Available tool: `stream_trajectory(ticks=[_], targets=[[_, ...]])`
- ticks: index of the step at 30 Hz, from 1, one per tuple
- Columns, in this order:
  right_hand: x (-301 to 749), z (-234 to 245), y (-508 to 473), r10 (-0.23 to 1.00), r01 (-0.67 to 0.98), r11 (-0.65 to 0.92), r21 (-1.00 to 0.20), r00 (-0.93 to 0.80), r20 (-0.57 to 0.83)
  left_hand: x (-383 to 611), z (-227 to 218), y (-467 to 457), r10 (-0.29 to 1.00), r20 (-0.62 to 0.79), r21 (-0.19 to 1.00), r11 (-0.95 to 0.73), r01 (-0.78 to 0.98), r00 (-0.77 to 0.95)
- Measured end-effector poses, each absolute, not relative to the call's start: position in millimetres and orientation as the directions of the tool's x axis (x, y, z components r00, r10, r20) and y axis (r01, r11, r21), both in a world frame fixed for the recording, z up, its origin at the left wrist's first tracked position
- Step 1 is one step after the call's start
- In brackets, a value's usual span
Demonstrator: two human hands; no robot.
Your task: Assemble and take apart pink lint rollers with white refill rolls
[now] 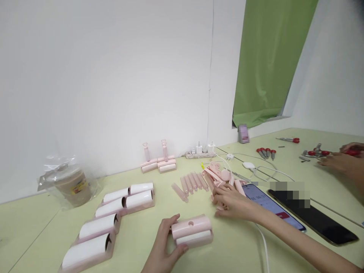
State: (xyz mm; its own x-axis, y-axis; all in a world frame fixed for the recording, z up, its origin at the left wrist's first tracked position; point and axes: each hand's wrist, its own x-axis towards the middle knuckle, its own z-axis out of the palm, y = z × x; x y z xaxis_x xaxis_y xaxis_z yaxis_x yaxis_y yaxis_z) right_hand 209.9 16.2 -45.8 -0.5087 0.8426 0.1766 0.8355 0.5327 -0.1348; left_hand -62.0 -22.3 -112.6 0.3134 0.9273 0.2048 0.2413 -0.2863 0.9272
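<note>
My left hand (pixel 166 244) grips a pink lint roller head (pixel 192 228) by its left end, thumb below and fingers behind. The head lies on the table with a round hole in its pink cover and a white roll beneath. Over to the right, my right hand (pixel 234 203) has its fingers curled at the near edge of a pile of pink plastic parts (pixel 214 172). What lies between those fingertips is hidden. Between the hands and the wall, several pink handles (pixel 193 182) lie in a row. On the left, several pink covers with white rolls (pixel 88 250) are laid out.
Assembled pink rollers (pixel 166 165) stand by the wall near a power strip (pixel 200 154). A bagged cup (pixel 74 185) is at left. Phones (pixel 313 218) and white cables lie right. Another person's hands (pixel 341 163) handle red-handled tools beyond, near several red-handled screwdrivers (pixel 267 152).
</note>
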Motion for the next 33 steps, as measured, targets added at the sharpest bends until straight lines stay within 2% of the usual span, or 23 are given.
stream_trajectory(ticks=[5,10,16,19,22,27,33], targets=[[163.7,-36.9,50.9,0.841,0.829,0.535,-0.163,-0.503,0.202,-60.4,-114.1,-22.3,0.930,0.216,0.923,-0.293,0.249,0.296],[93.4,-44.6,93.2,0.879,0.849,0.473,-0.234,-0.437,0.192,-65.7,-110.7,-21.8,0.921,0.146,0.912,-0.266,0.312,0.360],[87.9,-40.4,88.8,0.895,0.788,0.442,-0.429,-0.418,0.155,-66.9,-109.1,-21.4,0.918,0.102,0.931,-0.223,0.288,0.383],[111.7,-24.1,62.0,0.879,0.689,0.467,-0.555,-0.433,0.202,-65.8,-110.9,-20.9,0.920,0.114,0.937,-0.225,0.267,0.376],[130.8,-7.6,31.3,0.857,0.597,0.501,-0.627,-0.442,0.263,-65.2,-110.9,-21.0,0.917,0.145,0.929,-0.255,0.268,0.370],[139.0,1.3,3.1,0.822,0.528,0.522,-0.669,-0.521,0.230,-64.7,-107.6,-21.4,0.919,0.144,0.931,-0.251,0.264,0.367],[137.4,9.2,2.2,0.771,0.529,0.566,-0.633,-0.612,0.178,-64.7,-106.4,-21.4,0.923,0.109,0.933,-0.224,0.283,0.370]])
